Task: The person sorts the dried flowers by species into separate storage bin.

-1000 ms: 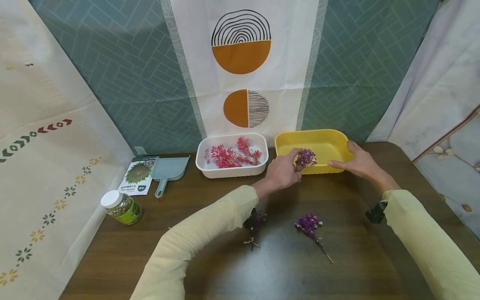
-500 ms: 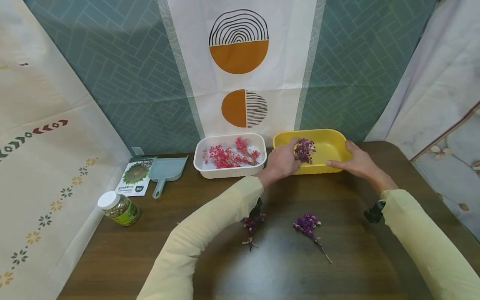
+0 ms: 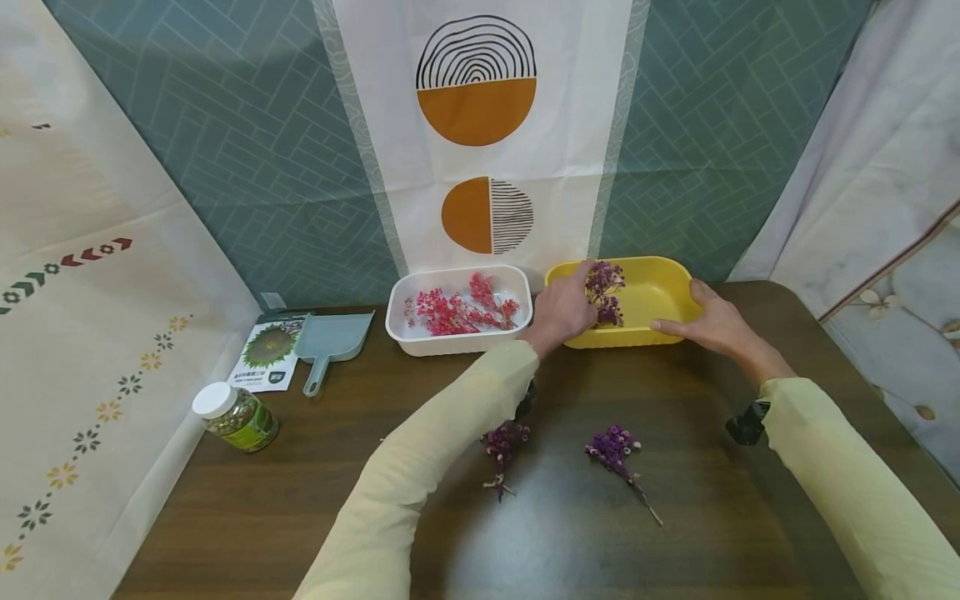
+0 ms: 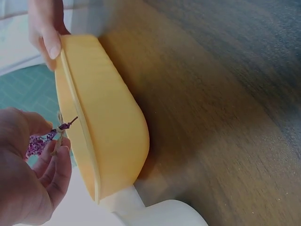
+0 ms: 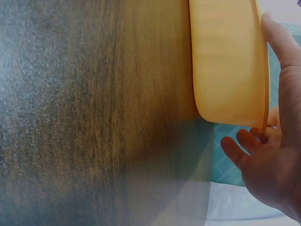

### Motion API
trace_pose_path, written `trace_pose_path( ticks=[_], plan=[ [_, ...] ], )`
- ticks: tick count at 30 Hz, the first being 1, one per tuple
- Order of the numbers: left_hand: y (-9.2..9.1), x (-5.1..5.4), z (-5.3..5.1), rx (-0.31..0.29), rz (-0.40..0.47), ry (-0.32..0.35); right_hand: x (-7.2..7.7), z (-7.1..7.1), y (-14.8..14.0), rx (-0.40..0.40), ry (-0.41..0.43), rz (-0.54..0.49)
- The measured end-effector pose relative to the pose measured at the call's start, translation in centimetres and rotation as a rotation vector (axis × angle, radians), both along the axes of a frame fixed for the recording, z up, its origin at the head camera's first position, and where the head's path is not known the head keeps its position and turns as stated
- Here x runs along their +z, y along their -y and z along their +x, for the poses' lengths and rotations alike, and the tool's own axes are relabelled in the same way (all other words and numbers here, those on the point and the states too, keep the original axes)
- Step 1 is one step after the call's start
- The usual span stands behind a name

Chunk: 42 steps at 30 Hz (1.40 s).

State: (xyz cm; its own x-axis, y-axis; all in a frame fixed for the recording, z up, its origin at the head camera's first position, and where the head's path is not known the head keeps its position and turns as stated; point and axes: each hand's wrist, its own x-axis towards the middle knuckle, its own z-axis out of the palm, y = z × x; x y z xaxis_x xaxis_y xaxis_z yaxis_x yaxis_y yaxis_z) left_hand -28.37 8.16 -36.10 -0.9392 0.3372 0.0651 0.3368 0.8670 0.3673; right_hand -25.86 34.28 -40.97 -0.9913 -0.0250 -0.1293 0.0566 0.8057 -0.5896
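Observation:
My left hand (image 3: 564, 307) is at the left end of the yellow plastic tray (image 3: 651, 337). It pinches a bunch of dried purple flowers (image 4: 40, 143); in the left wrist view the tied stem shows between thumb and fingers, beside the rim. The blossoms (image 3: 609, 312) hang over the tray's inside in the head view; whether they touch its floor cannot be seen. My right hand (image 3: 716, 323) grips the tray's right end, thumb on the near rim and other fingers round the end. Two more purple bunches (image 3: 615, 448) lie on the table, one partly behind the left sleeve.
Left of the yellow tray stands a white tray (image 3: 459, 345) with pink dried flowers (image 3: 446, 312). Farther left on the brown table (image 3: 585, 550) are a blue-grey dustpan (image 3: 333, 335), a sunflower seed packet (image 3: 268, 348) and a white-lidded jar (image 3: 238, 417). Cloth hangs behind.
My left hand has moved slightly forward and left over the yellow tray, and the flowers' heads now lie lower inside it. The right hand has kept its grip on the tray.

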Motion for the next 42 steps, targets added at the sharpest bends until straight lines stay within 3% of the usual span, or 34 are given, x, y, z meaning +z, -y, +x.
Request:
trace_pose_path(
  ticks=[13,29,36,42],
  plan=[
    [-0.8,-0.5,-1.3,0.042,0.041,-0.004,0.0,-0.3,-0.2,0.01,-0.015,0.008],
    [-1.3,-1.8,-1.9,0.098,0.063,0.004,0.0,-0.3,-0.3,0.018,-0.018,0.014],
    [-0.8,-1.8,-1.5,0.116,0.132,0.03,0.0,-0.2,-0.2,0.025,-0.02,0.012],
    [0.6,-1.3,-0.7,0.048,0.21,-0.038,0.1,-0.2,-0.3,0.019,-0.022,0.011]
  ],
)
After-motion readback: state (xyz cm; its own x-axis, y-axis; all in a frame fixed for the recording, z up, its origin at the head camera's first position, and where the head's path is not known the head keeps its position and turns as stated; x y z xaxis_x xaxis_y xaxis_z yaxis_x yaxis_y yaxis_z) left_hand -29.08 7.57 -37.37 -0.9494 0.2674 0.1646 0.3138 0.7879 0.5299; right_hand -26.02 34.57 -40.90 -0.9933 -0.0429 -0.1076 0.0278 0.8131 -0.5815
